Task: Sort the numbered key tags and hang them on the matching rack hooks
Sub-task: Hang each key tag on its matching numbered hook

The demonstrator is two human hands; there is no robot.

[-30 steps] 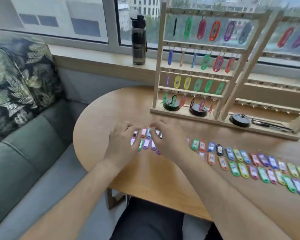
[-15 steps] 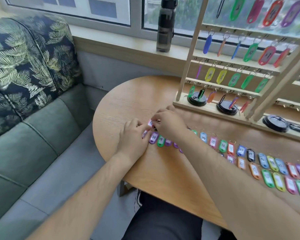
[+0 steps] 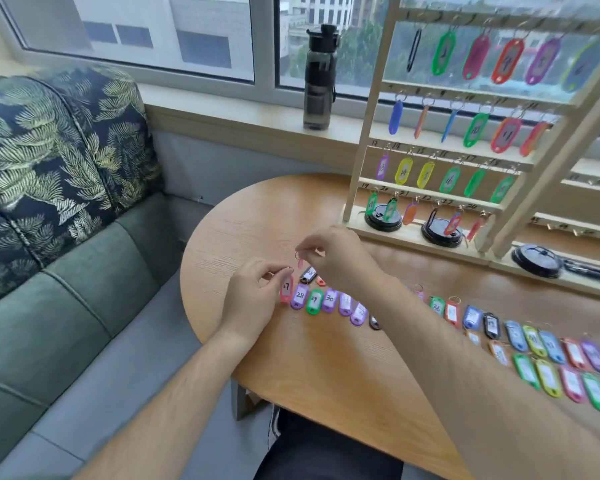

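A long row of coloured numbered key tags (image 3: pixel 329 301) lies across the round wooden table (image 3: pixel 326 368). My left hand (image 3: pixel 253 299) pinches the ring of a red tag marked 27 (image 3: pixel 286 289) at the row's left end. My right hand (image 3: pixel 333 258) pinches the ring of a pink tag (image 3: pixel 300 262), lifted just above the table. A black tag (image 3: pixel 308 274) lies below it. The wooden hook rack (image 3: pixel 465 140) stands at the table's back right with several tags hanging on its four rails.
A dark water bottle (image 3: pixel 319 77) stands on the window sill. Black round lids (image 3: pixel 383 220) sit on the rack's base. A green sofa (image 3: pixel 66 306) with a leaf-print cushion (image 3: pixel 49 157) fills the left. A second rack (image 3: pixel 586 202) stands further right.
Both hands lay over the tags at the row's left end; now each pinches a tag's ring, and the right hand has lifted its pink tag off the table. The camera has shifted left.
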